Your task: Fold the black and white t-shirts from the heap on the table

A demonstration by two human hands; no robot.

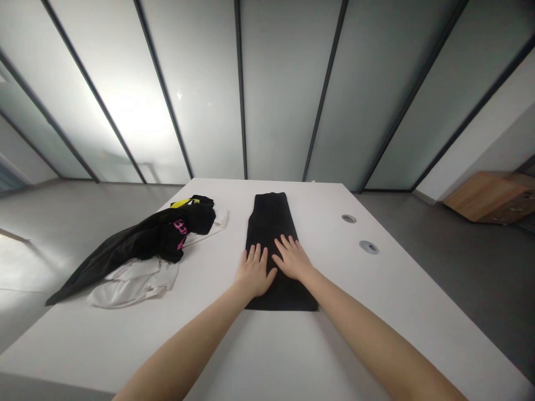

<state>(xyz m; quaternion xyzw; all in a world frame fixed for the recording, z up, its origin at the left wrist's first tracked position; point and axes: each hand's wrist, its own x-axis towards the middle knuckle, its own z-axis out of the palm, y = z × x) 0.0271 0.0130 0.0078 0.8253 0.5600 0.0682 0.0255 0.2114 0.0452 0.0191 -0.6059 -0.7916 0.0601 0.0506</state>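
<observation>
A black garment, folded into a long narrow strip like a pair of trousers [272, 217], lies flat on the white table [217, 334]. Its long side runs away from me. My left hand [254, 271] rests on its left edge, fingers spread and pointing away. On the right part of the cloth lies my right hand [292, 258], palm down with the fingers apart. Both hands press flat near the middle of the strip, and neither grips it. The cloth beneath the palms is hidden.
Left on the table is a loose heap of clothes: a black garment with pink lettering [161, 234], a white garment [136, 283] and a yellow patch of cloth [179, 204]. Two round grommets [369, 247] sit at the right. Frosted glass panels [280, 94] stand behind; a wooden cabinet [489, 197] is far right.
</observation>
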